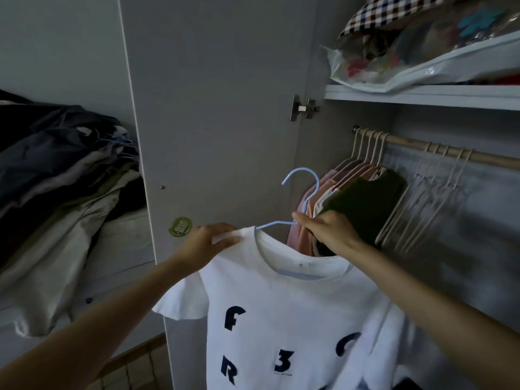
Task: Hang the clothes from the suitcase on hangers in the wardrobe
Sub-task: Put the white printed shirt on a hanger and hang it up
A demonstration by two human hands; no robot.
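Hands: our right hand (323, 232) pinched the blue hanger (302, 198); our left hand (208, 243) gripped the white T-shirt (281, 319) shoulder.
Progress: we judged several garments hung on the rail (450, 153); this one remained.

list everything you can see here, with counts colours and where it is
white t-shirt with dark letters: 1, white, centre, half on the hanger
light blue wire hanger: 1, blue, inside the shirt's neck, hook up
wooden wardrobe rail: 1, pale wood, right, under the shelf
hung garments: several, pink, cream and dark green, left end of rail
empty white hangers: several, white, right along rail
grey wardrobe door: 1, open, centre, round green sticker on it
plastic bag of fabrics: 1, clear, mixed colours, top shelf
pile of clothes: 1, dark and beige, left
left hand: on shirt's shoulder
right hand: grips hanger
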